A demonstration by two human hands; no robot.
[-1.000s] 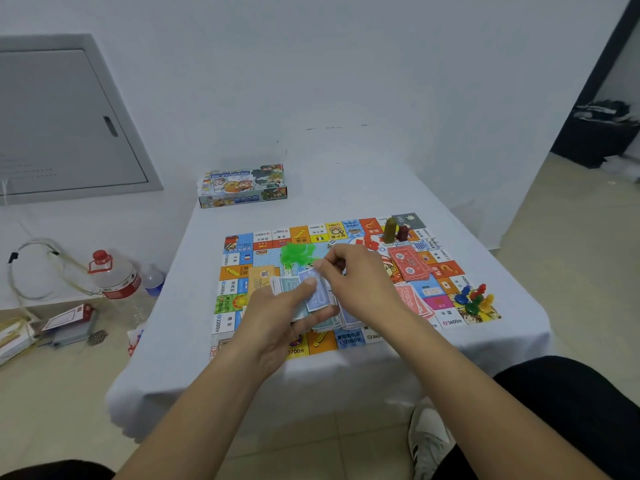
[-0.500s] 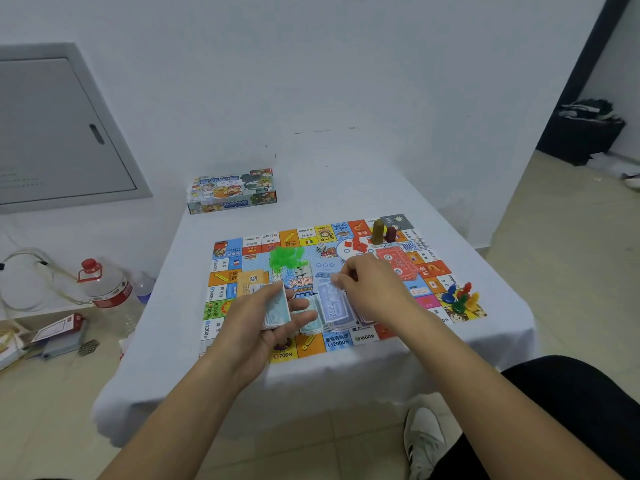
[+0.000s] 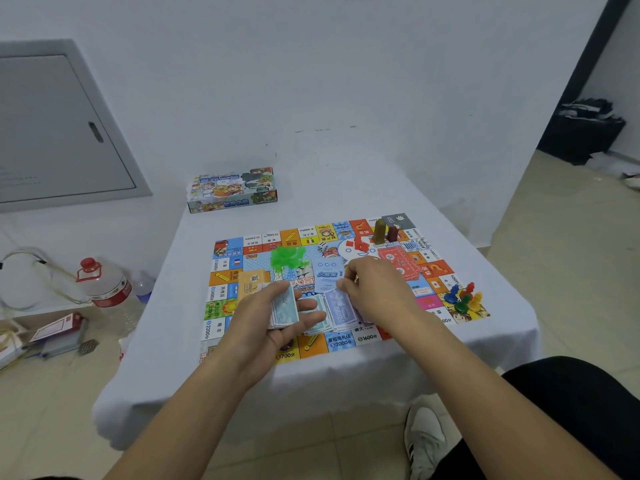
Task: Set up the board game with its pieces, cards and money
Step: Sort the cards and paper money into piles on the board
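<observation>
White wall (image 3: 346, 64), beige tiled floor (image 3: 571, 271), grey wall panel (image 3: 59, 126), perhaps a hatch.

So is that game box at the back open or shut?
Shut, it seems: the game box lies flat on the table with its printed lid covering the top.

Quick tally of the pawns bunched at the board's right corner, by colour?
Blue pawn: 1
Red pawn: 1
Green pawn: 1
Yellow pawn: 1
Total: 4 pawns that show; they stand clustered, so any behind the others would be hidden.
</observation>
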